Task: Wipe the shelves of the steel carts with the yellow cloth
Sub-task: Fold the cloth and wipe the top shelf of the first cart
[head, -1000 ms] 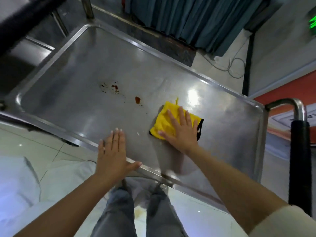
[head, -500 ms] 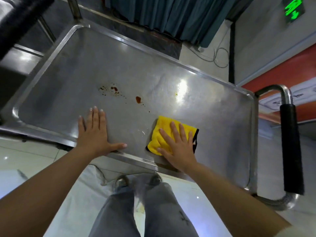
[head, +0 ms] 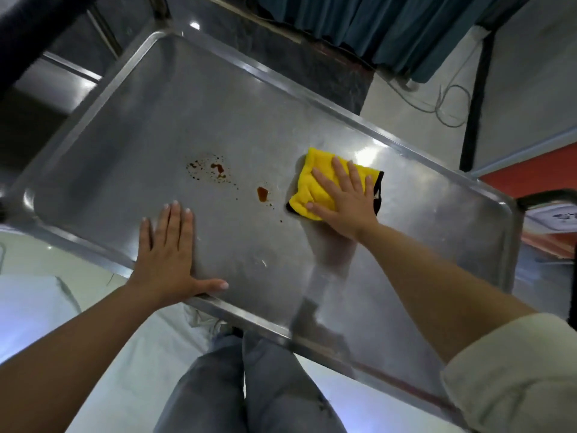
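Yellow cloth [head: 309,189] has slid farther up the steel cart shelf [head: 312,98] since half a second ago, now beside the brown stain [head: 262,194]. Right hand [head: 346,201] presses it with flat, spread fingers; left hand [head: 167,257] rests flat at the near rim.

Place: I think a clinic or canteen service room.
Signs: steel cart shelf [head: 281,126] under my hands, teal curtain [head: 390,29] beyond them, tiled floor [head: 28,257].
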A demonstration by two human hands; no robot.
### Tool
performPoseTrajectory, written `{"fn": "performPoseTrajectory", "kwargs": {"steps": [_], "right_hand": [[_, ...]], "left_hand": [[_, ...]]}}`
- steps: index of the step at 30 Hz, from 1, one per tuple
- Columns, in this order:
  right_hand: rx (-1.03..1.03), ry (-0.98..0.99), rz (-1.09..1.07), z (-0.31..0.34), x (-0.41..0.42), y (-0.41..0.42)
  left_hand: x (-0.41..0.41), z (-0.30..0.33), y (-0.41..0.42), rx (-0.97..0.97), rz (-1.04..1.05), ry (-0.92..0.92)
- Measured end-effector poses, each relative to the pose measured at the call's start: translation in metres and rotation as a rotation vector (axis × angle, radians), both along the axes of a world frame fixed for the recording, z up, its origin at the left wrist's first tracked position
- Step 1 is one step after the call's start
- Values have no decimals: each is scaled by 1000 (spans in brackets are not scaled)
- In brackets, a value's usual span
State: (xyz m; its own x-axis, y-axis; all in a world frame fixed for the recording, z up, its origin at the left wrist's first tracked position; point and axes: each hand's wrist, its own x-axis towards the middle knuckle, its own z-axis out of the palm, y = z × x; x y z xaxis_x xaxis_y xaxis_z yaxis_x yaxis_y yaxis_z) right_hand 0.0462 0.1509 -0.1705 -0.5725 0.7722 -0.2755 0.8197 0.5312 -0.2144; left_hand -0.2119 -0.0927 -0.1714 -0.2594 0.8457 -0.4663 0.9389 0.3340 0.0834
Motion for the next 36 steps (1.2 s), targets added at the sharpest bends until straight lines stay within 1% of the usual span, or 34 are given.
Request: {"fn": "performPoseTrajectory", "kwargs": {"steps": [7, 11, 16, 20, 24, 27, 29, 31, 32, 33, 35, 36], "right_hand": [[17, 17, -64, 1, -26, 80], [-5, 9, -100, 4, -30, 87], [-34, 26, -80, 7, -24, 31], [-73, 78, 5, 10, -10, -45], [-70, 63, 43, 15, 0, -125], [-50, 38, 57, 14, -11, -170], [7, 1, 157, 12, -19, -168], [44, -60, 270, 14, -29, -141], [37, -86, 272, 16, -35, -126], [27, -104, 225, 17, -43, -117], [32, -116, 37, 15, -62, -117], [37, -108, -61, 14, -72, -124]], "left_hand": [[3, 2, 2, -7, 18, 13], [4, 1, 4, -10, 20, 7], [3, -1, 4, -23, 22, 19], [4, 1, 4, -28, 26, -4], [3, 6, 5, -9, 19, -45], [-5, 8, 1, 1, -40, -73], [-17, 10, -4, 3, -119, -75], [-30, 13, -9, 5, -238, -60], [-37, 14, -12, 9, -293, -73], [-45, 16, -14, 14, -326, -110], [-61, 20, -15, 46, -337, -195], [-71, 20, -14, 73, -334, -197]]}}
